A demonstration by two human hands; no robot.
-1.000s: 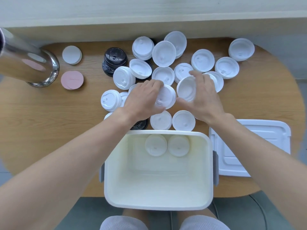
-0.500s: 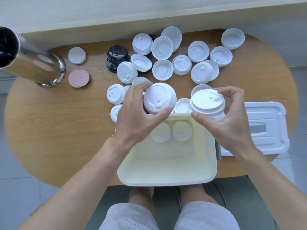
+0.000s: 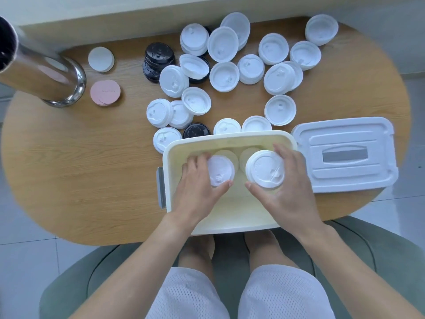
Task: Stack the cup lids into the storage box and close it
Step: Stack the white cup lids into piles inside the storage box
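Observation:
The cream storage box [image 3: 230,137] stands open at the table's near edge. Inside it, my left hand [image 3: 197,187] grips one white cup lid [image 3: 219,170] and my right hand [image 3: 287,187] grips a thicker white lid stack [image 3: 264,169]. Both are held low, just in front of two lids [image 3: 247,154] standing against the box's far wall. Several white lids [image 3: 224,75] and a few black lids [image 3: 158,55] lie scattered on the table beyond the box. The box's white cover [image 3: 345,155] lies flat to the right.
A shiny metal cylinder [image 3: 43,74] stands at the far left, with a pink disc [image 3: 105,92] and a white disc [image 3: 101,59] beside it. The oval wooden table [image 3: 92,169] ends at a wall behind. My knees and a green chair are below.
Both hands picked lids off the table, carried them toward me and lowered them into the box. The camera view has shifted, so the table sits differently in frame.

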